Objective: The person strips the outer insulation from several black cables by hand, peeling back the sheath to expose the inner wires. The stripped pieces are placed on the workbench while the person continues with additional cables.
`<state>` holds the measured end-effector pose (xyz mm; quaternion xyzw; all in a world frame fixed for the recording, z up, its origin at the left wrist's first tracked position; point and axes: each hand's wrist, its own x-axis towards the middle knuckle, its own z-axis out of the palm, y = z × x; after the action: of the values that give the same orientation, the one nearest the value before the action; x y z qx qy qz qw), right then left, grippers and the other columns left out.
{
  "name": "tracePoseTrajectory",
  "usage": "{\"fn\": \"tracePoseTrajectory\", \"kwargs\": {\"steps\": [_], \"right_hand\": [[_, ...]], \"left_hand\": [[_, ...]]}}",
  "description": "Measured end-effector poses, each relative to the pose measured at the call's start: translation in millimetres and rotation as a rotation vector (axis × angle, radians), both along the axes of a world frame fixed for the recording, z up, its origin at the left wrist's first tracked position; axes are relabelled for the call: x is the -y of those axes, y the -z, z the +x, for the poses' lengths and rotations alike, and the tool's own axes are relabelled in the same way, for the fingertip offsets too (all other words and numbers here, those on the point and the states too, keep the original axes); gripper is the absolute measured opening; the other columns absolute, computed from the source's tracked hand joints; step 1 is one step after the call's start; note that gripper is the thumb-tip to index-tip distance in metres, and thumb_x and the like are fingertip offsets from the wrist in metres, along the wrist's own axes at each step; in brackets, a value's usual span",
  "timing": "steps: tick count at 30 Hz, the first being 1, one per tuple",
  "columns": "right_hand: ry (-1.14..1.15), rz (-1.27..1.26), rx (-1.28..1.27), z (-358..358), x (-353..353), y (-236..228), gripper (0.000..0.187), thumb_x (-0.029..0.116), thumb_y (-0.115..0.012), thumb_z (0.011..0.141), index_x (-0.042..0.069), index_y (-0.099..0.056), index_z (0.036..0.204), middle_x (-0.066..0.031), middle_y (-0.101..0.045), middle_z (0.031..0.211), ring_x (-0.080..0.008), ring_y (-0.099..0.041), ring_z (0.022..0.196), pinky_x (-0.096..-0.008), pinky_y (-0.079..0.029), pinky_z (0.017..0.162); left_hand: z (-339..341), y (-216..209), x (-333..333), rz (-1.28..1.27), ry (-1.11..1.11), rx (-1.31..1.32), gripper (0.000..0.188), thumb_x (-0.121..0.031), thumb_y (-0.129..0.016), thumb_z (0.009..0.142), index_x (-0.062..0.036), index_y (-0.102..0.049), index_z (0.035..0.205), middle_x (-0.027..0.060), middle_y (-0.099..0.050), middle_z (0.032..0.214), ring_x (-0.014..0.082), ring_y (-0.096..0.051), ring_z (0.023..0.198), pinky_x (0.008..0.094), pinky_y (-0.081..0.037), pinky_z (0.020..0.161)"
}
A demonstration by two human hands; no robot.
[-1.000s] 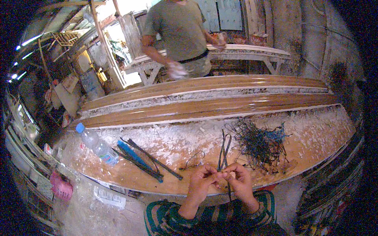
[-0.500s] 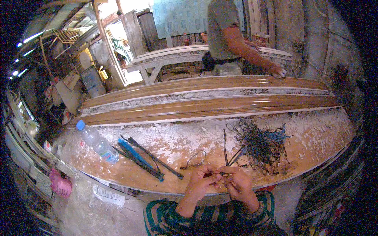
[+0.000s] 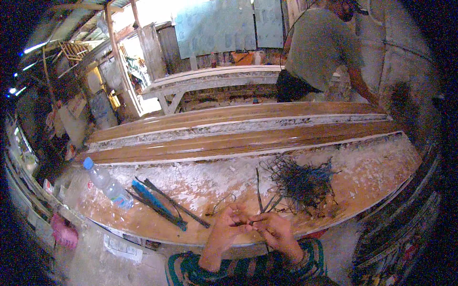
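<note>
Close together at the table's near edge, both my hands work on a thin dark strand [image 3: 246, 223]. My left hand [image 3: 224, 233] pinches it from one side, and my right hand [image 3: 276, 231] has thumb and finger closed on the other side. My fingers hide most of it. Just beyond my right hand lie a few loose dark strips [image 3: 259, 190] and a large tangle of black and blue strands [image 3: 305, 183]. Left of my hands, a bundle of long black and blue strips [image 3: 160, 205] rests slantwise on the table.
A clear plastic bottle with a blue cap [image 3: 109, 185] stands at the left. The wooden table [image 3: 200, 190] is spotted with white flakes. Long glossy brown boards [image 3: 238, 145] lie across its far side. Beyond them a person [image 3: 319, 52] bends over. A pink container [image 3: 64, 231] is below left.
The person at the back has moved right and now leans down lower. The whole view has shifted a little. My hands keep the strand pinched between them.
</note>
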<state>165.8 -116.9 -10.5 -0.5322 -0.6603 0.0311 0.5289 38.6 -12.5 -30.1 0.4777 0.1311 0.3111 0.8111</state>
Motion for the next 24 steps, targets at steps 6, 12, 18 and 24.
{"fn": "tracePoseTrajectory", "kwargs": {"steps": [6,12,18,24], "right_hand": [[0.03,0.033,-0.016,-4.2,0.4,-0.7,0.01,0.0,-0.062,0.069,0.006,-0.06,0.078,-0.0116,-0.062,0.09,-0.0255,-0.06,0.082,-0.0325,-0.049,0.07],[0.049,0.041,-0.05,-5.7,-2.6,-1.2,0.009,0.003,-0.064,0.071,0.004,-0.06,0.079,-0.012,-0.063,0.087,-0.0251,-0.061,0.08,-0.0315,-0.049,0.068],[0.098,0.026,-0.125,-8.5,-2.1,-1.5,0.007,0.004,-0.064,0.072,0.003,-0.06,0.078,-0.0116,-0.063,0.08,-0.0242,-0.061,0.077,-0.0315,-0.048,0.067],[0.084,0.055,-0.211,-2.2,-4.1,6.1,0.007,0.006,-0.064,0.073,0.003,-0.059,0.076,-0.0095,-0.061,0.076,-0.0196,-0.058,0.067,-0.0278,-0.045,0.061]], "left_hand": [[-0.6,7.5,-3.8,-0.151,0.038,0.038,0.041,0.005,-0.066,0.068,-0.003,-0.045,0.103,0.0078,-0.06,0.082,0.017,-0.059,0.077,0.0275,-0.049,0.07],[1.3,2.8,4.0,0.35,-0.267,-0.186,0.027,0.005,-0.064,0.07,-0.0021,-0.051,0.092,0.0075,-0.06,0.084,0.0161,-0.059,0.079,0.0278,-0.05,0.07],[3.0,-15.8,24.7,0.629,-0.472,-0.197,0.015,0.005,-0.062,0.07,-0.0012,-0.055,0.083,0.0088,-0.061,0.084,0.0144,-0.059,0.08,0.0256,-0.05,0.069],[-0.1,-22.8,27.3,1.101,-0.588,-0.262,0.019,0.002,-0.063,0.069,-0.0041,-0.057,0.086,0.007,-0.062,0.08,0.0192,-0.06,0.077,0.0302,-0.048,0.07]]}}
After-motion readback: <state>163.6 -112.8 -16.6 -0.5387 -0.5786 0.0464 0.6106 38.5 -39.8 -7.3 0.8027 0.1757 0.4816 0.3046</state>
